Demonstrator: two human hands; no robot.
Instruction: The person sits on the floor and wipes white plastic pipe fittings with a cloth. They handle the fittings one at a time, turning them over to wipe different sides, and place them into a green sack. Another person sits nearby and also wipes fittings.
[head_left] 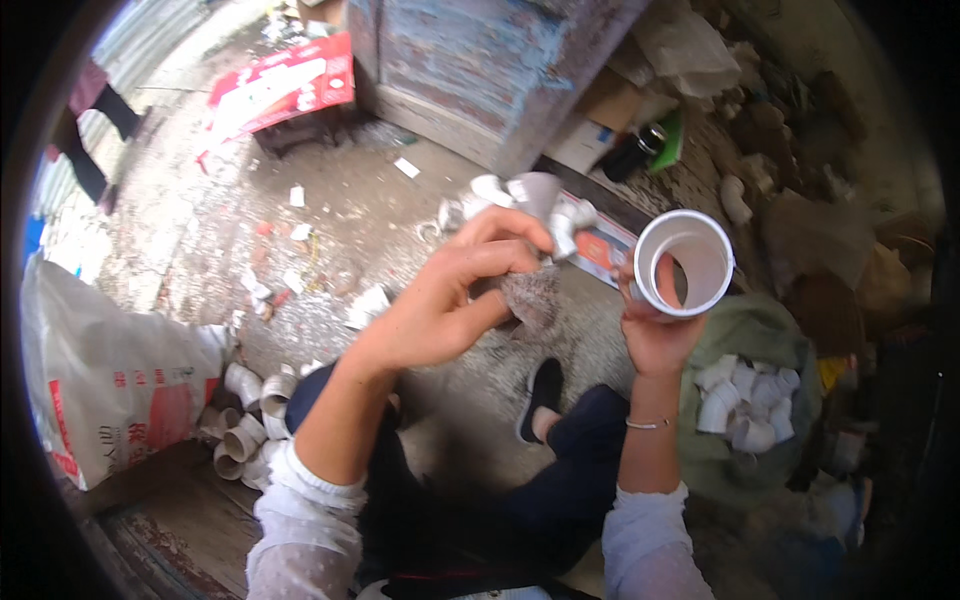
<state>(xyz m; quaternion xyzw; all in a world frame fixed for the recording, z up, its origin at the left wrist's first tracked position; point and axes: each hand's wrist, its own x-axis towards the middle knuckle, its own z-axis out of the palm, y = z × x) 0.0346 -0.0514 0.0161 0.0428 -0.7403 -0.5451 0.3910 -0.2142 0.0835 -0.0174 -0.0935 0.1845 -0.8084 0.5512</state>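
Observation:
My left hand is at the centre, thumb and fingers closed on a crumpled, speckled grey-brown rag. To its right my right hand grips a short white plastic pipe fitting, held with its round opening upward; some of my fingers show through the bore. The two hands are apart. Beyond them several pale fittings lie on a flattened printed cardboard piece. Below right, several white elbow fittings rest on a green sack.
A large white sack and several fittings are at the lower left. A red-and-white board on a low support stands near a weathered door. A person's legs are at the upper left. Cluttered cardboard lines the right.

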